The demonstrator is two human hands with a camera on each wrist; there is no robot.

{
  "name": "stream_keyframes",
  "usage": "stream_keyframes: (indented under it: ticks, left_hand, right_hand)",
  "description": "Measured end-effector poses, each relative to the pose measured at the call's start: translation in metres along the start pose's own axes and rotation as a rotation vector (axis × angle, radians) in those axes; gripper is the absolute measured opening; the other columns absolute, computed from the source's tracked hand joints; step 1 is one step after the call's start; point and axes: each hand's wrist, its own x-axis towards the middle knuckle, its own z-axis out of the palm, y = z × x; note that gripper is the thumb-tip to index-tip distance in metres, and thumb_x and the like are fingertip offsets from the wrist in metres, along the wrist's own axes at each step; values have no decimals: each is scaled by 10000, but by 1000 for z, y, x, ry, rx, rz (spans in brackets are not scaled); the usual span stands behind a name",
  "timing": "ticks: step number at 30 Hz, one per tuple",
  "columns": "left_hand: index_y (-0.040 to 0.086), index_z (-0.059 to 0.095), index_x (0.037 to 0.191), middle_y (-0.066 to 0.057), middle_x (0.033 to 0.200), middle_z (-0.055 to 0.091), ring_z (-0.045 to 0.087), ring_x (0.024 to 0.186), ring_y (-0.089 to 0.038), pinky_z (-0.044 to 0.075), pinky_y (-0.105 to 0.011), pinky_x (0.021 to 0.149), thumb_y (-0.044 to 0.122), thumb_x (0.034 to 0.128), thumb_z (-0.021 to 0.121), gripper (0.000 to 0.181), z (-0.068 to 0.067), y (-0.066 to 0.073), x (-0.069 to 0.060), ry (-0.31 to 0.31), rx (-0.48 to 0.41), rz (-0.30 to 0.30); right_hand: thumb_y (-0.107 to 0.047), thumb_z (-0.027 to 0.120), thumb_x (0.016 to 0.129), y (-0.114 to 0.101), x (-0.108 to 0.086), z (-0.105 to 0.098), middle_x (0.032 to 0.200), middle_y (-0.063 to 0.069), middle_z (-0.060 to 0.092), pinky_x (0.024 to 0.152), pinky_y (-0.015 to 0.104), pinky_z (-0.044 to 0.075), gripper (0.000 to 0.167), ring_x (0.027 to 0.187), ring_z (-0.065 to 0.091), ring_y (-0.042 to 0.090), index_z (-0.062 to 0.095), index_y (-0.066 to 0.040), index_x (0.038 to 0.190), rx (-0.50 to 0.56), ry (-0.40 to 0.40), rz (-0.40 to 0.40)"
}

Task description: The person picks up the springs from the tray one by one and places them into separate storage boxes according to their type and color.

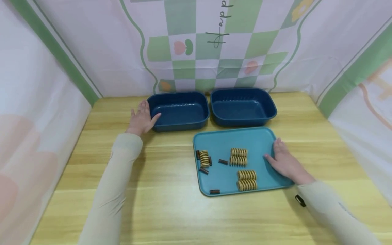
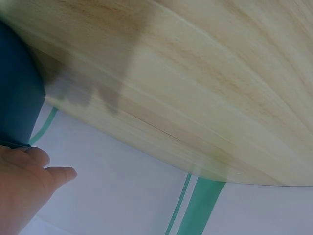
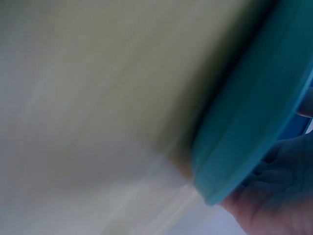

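Note:
My left hand (image 1: 142,118) lies along the left end of the left dark blue bin (image 1: 180,115), fingers extended, thumb over its rim. In the left wrist view, part of that hand (image 2: 24,188) touches the bin's side (image 2: 17,93). The right hand (image 1: 284,161) rests on the right edge of a teal tray (image 1: 220,143) with straight fingers, the thumb reaching inside. In the blurred right wrist view, the palm (image 3: 279,191) sits against the tray's rim (image 3: 244,132). On the tray lie several gold coil springs (image 1: 246,185) and several small dark brown springs (image 1: 214,191).
A second dark blue bin (image 1: 243,110) stands right of the first, just behind the tray. All rest on a wooden table (image 1: 165,211). A patterned cloth (image 1: 211,51) hangs behind the table. A small black object (image 1: 300,200) shows by the right sleeve.

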Motion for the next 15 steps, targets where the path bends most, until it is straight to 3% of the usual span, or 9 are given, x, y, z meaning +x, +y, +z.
stream_keyframes:
  ticks: [15]
  left_hand:
    - [-95,-51,1459,-263,1535,-41,-21,1420,-367,9,-603,1090,562,987,203,848,3,-2,-1,19,-1,18]
  right_hand:
    - [-275,425,998,-52,10,14,1459,397,-59,1094,571,74,762,1359,-21,509,14,243,1375,37,2,3]
